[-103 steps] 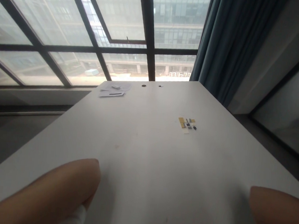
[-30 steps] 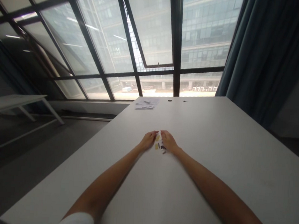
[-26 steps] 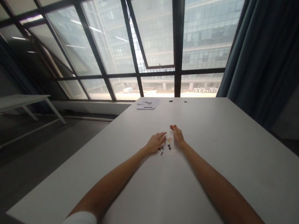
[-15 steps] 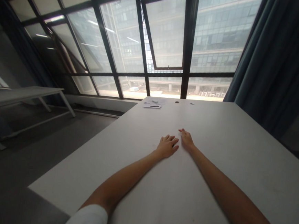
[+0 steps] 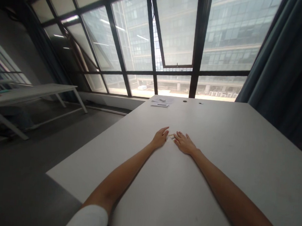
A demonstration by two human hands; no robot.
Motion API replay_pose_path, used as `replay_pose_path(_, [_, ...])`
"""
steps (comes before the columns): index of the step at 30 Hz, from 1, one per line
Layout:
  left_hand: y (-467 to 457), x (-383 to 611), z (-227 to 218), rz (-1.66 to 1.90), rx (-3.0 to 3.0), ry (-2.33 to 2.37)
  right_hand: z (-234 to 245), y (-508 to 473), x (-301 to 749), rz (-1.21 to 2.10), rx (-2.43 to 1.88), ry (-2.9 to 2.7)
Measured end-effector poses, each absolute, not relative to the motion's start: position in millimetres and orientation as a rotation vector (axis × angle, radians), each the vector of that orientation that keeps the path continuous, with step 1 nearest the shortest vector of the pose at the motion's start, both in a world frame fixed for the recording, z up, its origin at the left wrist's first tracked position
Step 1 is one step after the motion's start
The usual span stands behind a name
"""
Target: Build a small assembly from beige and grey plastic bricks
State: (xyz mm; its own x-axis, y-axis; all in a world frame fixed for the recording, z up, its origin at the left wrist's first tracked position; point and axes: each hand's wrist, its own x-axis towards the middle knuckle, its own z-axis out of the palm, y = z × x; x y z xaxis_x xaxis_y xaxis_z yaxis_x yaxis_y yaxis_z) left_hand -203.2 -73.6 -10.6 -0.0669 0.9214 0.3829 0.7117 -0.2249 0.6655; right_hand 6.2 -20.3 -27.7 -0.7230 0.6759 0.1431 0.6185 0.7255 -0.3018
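Lying palm-down on the white worktop (image 5: 243, 141), the left hand (image 5: 160, 139) and right hand (image 5: 184, 143) almost meet. Each grip is slack, with fingers stretched flat and clasping nothing. Between the fingertips only a sliver of a small tan piece (image 5: 170, 136) shows, too tiny to make out. Papers (image 5: 162, 101) at the far edge carry a dark mark that cannot be read.

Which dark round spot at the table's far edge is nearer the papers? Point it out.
The left dark round spot: it lies just right of the papers, while the other spot sits farther right along the edge of the white table.
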Motion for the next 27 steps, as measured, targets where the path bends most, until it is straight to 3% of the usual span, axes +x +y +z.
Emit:
replay_pose_path(10, [-74.0, -223.4, -12.8, 1.551, 1.257, 1.693, -21.7, -37.6, -79.0, 0.527, -0.878, -2.705])
replay_pose_path(16, [-73.6, -237.0, -13.9, 1.581, 1.217, 1.763, -26.6, -21.8, -93.6, 0.908, -0.8, -2.227])
replay_pose_path(22, [-78.5, -239.7, -11.6, 0.707, 2.029, 1.977, -38.1, 18.3, -61.7, 1.023, -0.922, -1.744])
replay_pose_path(27, [-84.5, -244.1, -3.9, 0.212, 2.146, 1.981, -47.7, 22.1, -57.8, 1.061, -0.912, -1.573])
